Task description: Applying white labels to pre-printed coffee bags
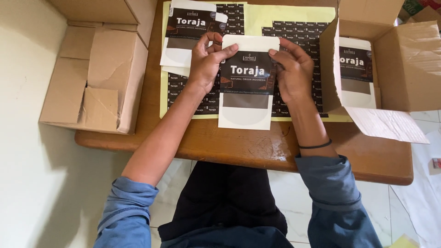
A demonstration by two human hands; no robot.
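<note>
wooden table (239,151): two hands (250,69) hold one pouch (245,92).

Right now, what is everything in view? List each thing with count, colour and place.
pouch in hand: one, white with black label, table centre, held at its top by both hands.
stacked pouches: at least two, white with black label, upper left of table.
sticker sheet: one, yellow backing with small black labels, under the pouches.
open box: one, brown cardboard, table right, a white pouch inside.
flattened boxes: brown cardboard, on the floor at left; count unclear.
table: one, brown wood.
wristband: one, black, right wrist.
sleeves: two, blue, rolled up.
left hand: on pouch top-left corner.
right hand: on pouch top-right edge.
</note>
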